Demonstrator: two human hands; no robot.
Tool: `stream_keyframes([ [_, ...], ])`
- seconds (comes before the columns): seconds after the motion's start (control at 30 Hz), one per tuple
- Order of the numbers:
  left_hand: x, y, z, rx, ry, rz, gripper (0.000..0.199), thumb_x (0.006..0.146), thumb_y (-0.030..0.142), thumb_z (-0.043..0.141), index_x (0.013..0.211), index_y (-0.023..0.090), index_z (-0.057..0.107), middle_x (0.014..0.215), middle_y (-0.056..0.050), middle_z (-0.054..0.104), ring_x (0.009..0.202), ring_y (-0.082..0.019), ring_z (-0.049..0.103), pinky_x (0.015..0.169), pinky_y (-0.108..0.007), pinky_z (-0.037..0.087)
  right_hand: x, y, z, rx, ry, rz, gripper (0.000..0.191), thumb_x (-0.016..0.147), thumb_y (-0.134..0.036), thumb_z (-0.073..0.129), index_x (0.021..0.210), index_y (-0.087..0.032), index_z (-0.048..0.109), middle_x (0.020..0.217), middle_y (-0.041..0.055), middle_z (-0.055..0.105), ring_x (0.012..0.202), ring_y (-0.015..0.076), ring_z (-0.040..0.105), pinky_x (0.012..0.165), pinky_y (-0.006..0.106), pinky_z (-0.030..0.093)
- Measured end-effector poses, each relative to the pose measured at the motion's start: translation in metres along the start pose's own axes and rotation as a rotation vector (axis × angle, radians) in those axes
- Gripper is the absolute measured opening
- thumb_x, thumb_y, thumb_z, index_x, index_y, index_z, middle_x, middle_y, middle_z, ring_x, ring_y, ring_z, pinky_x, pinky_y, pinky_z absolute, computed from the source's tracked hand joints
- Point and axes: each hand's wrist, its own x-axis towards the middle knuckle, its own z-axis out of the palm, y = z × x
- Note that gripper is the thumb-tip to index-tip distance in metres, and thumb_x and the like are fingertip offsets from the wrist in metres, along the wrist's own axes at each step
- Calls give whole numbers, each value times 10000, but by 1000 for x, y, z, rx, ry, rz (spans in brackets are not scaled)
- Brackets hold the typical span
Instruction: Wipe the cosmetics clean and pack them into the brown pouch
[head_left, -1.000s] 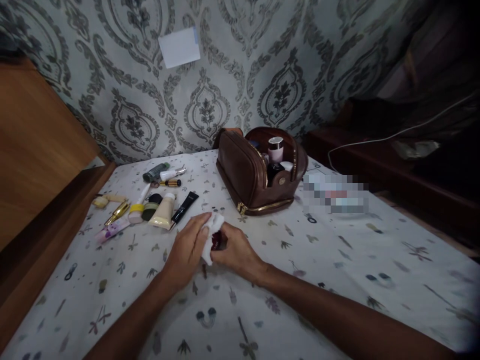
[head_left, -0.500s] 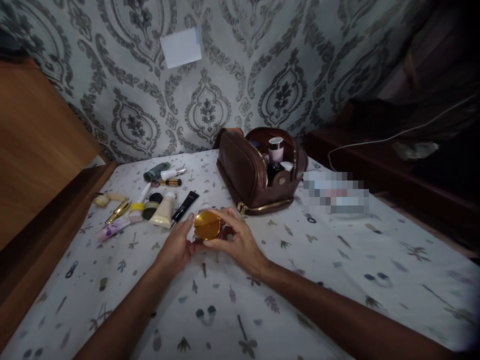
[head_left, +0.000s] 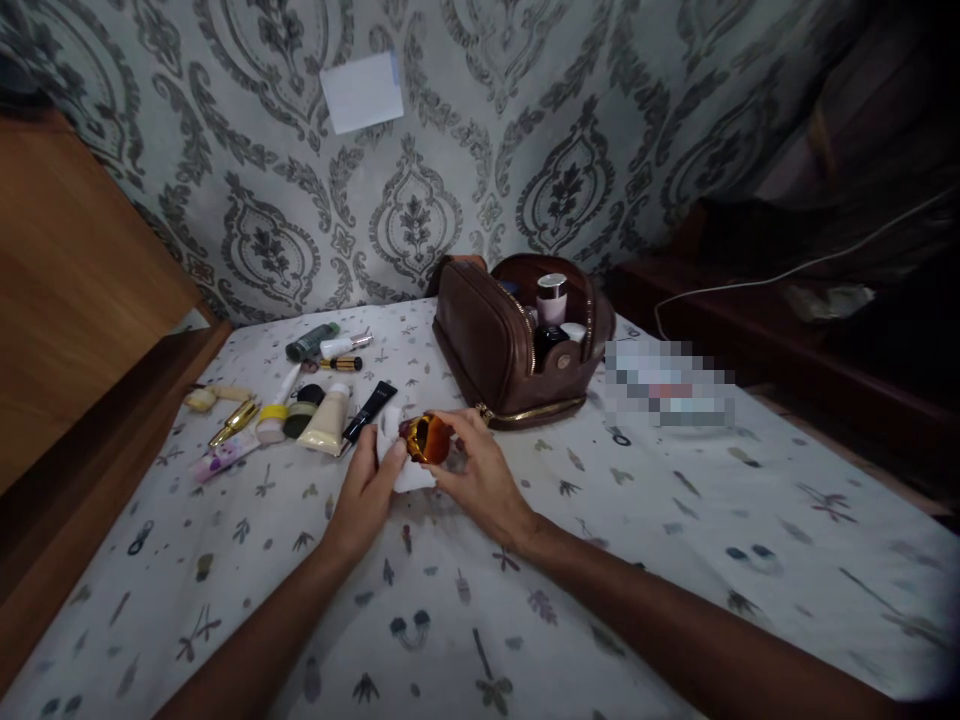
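Note:
My right hand (head_left: 484,478) pinches a shiny, round gold container (head_left: 429,440) by its edge, with the thumb below and the fingers above. It is tilted, so that a dark patch shows on its face; I cannot tell whether that is an opening or a reflection. In my left hand (head_left: 369,485) is a crumpled white tissue (head_left: 387,432), pressed against the container's left side with the thumb. Just left of the hands lie a black tube (head_left: 371,408) and a beige tube (head_left: 328,420).
A brown leather toiletry bag (head_left: 484,340) stands unzipped behind the hands, with a pink bottle (head_left: 552,298) and other items inside. Several cosmetics lie at left, among them a dark green bottle (head_left: 312,342) and a purple-white tube (head_left: 223,456). A wooden panel (head_left: 82,290) borders the left side.
The gold container has turned from showing its flat round face to a tilted view and shifted slightly right. More of the white tissue now shows beside my left hand.

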Motion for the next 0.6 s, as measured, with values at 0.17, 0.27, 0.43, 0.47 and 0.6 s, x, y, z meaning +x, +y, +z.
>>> stream_keyframes([
  [0.17,-2,7,-1,246,17,112,291,931,444,488,1095,205,518,1055,-42,621,1041,-207,582,956,-330,443,3,2,0,0,-12,-33,467,740,-200,722,1191,-213,601,1024,65,615,933,230,593,834,379,511],
  [0.27,-1,6,-1,256,40,111,381,943,466,452,1216,202,482,1226,-81,592,1184,-226,533,1028,-345,391,3,1,0,39,-58,-47,540,715,-126,706,1234,-227,595,1015,48,610,923,215,595,830,365,510],
  [0.43,5,4,-9,212,-11,69,467,941,547,417,1204,197,579,1204,-77,639,1119,-227,572,986,-331,416,2,-2,-1,114,-204,-113,595,729,-147,758,1289,-256,590,1073,56,623,994,219,605,884,377,503],
  [0.47,6,4,-11,177,-18,43,471,928,561,443,1179,196,606,1166,-68,659,1086,-222,586,961,-319,431,2,-1,-1,130,-227,-129,602,739,-178,774,1304,-262,583,1100,62,631,1012,221,607,894,378,503],
  [0.6,11,5,-12,-109,-24,-150,466,795,586,640,1035,189,674,960,-30,708,929,-202,638,793,-270,493,2,1,-2,158,-283,-217,636,744,-289,808,1332,-279,566,1172,71,662,1057,222,605,932,390,495],
])
